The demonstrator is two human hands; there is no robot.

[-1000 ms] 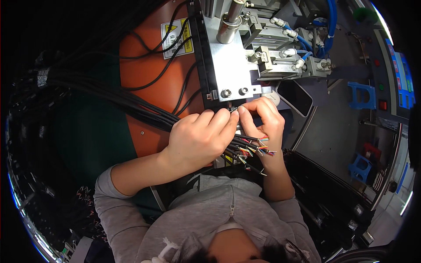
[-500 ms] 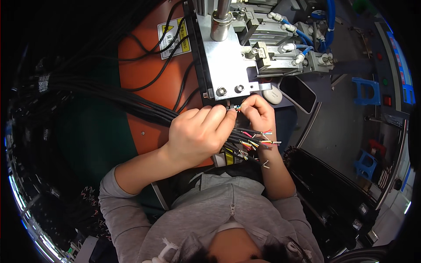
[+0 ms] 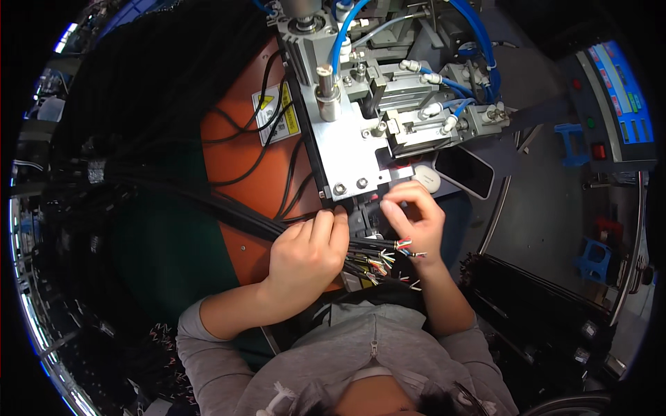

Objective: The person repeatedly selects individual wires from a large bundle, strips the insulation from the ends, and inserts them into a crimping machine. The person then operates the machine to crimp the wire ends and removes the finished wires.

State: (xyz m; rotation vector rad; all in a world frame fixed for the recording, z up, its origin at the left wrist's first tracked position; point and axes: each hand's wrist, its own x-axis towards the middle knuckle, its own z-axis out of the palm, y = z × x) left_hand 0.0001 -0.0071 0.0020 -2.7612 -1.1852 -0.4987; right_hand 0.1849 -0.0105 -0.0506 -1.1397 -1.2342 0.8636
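My left hand [image 3: 309, 258] is closed, its thumb and forefinger pinching a black cable just below the front edge of a metal press fixture [image 3: 350, 166]; the cable's tip is hidden there. To the right of the fixture's dark lower part [image 3: 364, 216], my right hand [image 3: 422, 225] is curled, thumb tip near the forefinger, with nothing visible in it. A bundle of black cables [image 3: 243, 216] runs in from the left and passes beneath my left hand. Its stripped ends, with thin coloured wires [image 3: 378, 263], fan out between my wrists.
Pneumatic cylinders [image 3: 433, 128] with blue hoses extend right of the fixture. A phone [image 3: 466, 170] and a white rounded case [image 3: 426, 179] lie beside it. A control screen [image 3: 617, 97] stands at the right; blue stools [image 3: 593, 260] are on the floor. Loose cables cross the orange tabletop [image 3: 232, 166].
My right hand has come away from the coloured wire ends and sits farther right of my left hand. My left fingers now reach under the fixture's edge. The whole view has shifted.
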